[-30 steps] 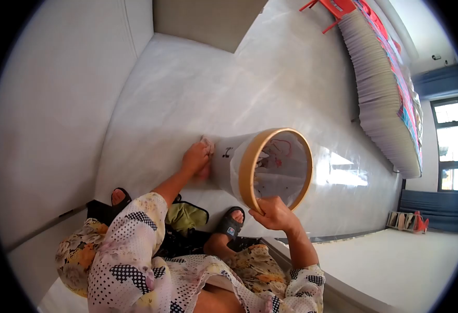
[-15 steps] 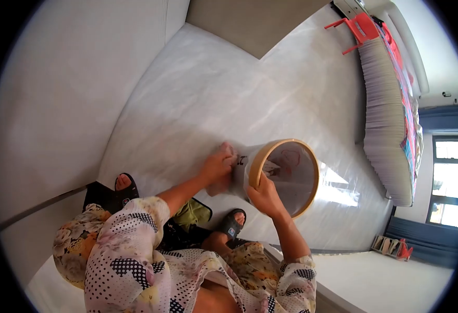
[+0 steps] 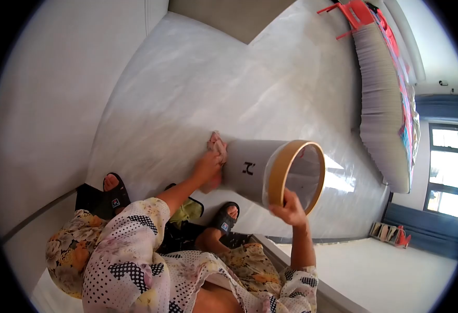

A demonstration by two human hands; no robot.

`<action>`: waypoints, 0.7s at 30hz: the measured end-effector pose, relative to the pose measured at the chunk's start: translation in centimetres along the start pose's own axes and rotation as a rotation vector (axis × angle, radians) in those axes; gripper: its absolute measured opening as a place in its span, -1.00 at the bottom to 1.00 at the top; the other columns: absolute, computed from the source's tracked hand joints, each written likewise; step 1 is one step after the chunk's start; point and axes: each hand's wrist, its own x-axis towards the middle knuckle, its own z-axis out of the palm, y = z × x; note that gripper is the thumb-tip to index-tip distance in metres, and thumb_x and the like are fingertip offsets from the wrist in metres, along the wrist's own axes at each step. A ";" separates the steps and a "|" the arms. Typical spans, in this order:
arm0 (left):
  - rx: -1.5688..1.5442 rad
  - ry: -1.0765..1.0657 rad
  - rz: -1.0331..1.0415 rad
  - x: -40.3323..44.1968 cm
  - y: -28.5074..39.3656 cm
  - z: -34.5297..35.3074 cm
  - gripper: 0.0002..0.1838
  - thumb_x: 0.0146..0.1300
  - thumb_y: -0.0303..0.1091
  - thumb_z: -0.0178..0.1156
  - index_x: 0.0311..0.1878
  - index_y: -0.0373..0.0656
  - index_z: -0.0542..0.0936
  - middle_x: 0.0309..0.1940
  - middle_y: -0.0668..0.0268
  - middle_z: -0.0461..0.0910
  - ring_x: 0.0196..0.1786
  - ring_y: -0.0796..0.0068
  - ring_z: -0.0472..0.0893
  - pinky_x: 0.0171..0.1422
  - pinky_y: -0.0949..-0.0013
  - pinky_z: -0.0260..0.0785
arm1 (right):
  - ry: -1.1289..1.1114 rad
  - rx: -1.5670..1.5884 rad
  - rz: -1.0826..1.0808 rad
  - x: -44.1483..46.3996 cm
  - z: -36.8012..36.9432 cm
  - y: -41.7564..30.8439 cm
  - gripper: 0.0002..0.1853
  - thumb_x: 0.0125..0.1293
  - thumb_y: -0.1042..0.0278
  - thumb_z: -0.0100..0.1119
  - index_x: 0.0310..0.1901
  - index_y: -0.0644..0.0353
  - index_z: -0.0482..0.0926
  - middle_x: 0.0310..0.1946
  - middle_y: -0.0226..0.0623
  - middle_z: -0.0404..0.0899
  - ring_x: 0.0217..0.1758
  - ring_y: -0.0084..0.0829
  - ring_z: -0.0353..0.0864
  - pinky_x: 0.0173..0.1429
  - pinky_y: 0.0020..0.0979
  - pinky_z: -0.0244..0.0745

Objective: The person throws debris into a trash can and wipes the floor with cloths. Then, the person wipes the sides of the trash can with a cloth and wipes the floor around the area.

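A grey trash can [image 3: 257,163] with a tan rim [image 3: 279,172] and a dark mark on its side is tilted over, its mouth facing right. Clear plastic lines the inside and laps over the rim. My right hand [image 3: 290,207] is closed around the near part of that rim. At the can's base end, my left hand [image 3: 206,168] is closed on a crumpled pinkish cloth [image 3: 218,146], pressed up to the can's bottom edge. My left fingers are partly hidden by the cloth.
Black sandals [image 3: 226,218] are on my feet, with olive-green fabric [image 3: 190,209] between them. A bed with a pleated skirt [image 3: 382,109] stands at the right, a red chair [image 3: 357,14] beyond it. A cabinet corner [image 3: 234,18] juts in at the top.
The can has swung so more of its side and the dark mark show. My right hand has shifted right along with the rim; my left hand has moved slightly left with the cloth.
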 end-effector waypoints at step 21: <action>0.084 -0.017 -0.043 -1.1 1.1 -3.9 -0.66 0.04 -0.32 0.27 -0.05 -0.10 0.61 -0.05 0.18 0.58 0.02 0.07 0.56 0.12 0.16 0.43 | -0.281 -0.274 -0.096 -1.1 4.0 -2.6 -0.46 0.24 0.26 0.28 0.21 0.26 0.39 -0.28 0.02 0.63 -0.27 0.00 0.64 -0.17 -0.18 0.47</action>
